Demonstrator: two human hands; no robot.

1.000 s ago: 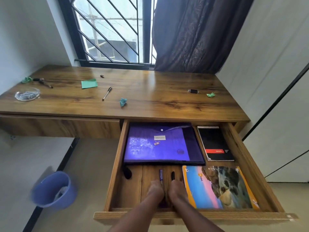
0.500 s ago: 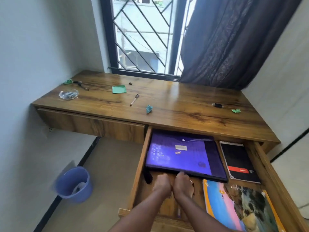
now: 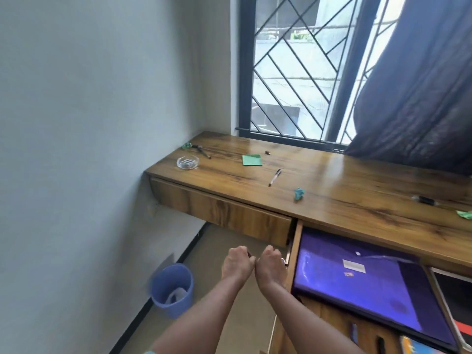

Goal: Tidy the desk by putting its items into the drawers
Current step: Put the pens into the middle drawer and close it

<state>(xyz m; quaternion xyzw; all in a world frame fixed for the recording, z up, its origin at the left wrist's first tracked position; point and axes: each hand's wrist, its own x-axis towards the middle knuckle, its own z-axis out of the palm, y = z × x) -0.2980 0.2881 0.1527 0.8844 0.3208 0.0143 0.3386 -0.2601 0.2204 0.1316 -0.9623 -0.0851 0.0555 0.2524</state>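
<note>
Seen from the head camera, the left hand [image 3: 237, 263] and right hand [image 3: 271, 264] meet knuckle to knuckle at 6 o'clock of the frame, in front of the closed left drawer [image 3: 219, 213]; the left's fingers curl round a small dark thing [image 3: 249, 254]; the right's are curled too, though I cannot tell whether they hold anything; at 4 o'clock the open drawer [image 3: 295, 249] holds a purple folder [image 3: 357, 277], with a black notebook [image 3: 457, 297] at its 3 o'clock; on the desk [image 3: 344, 180] a glass dish [image 3: 187, 162] sits at 10 o'clock, a green note [image 3: 252, 160] and a pen [image 3: 274, 177] lie near centre, and a teal scrap [image 3: 298, 194] lies at the pen's 4 o'clock; a blue bin [image 3: 172, 290] stands on the floor at the hands' 8 o'clock.
</note>
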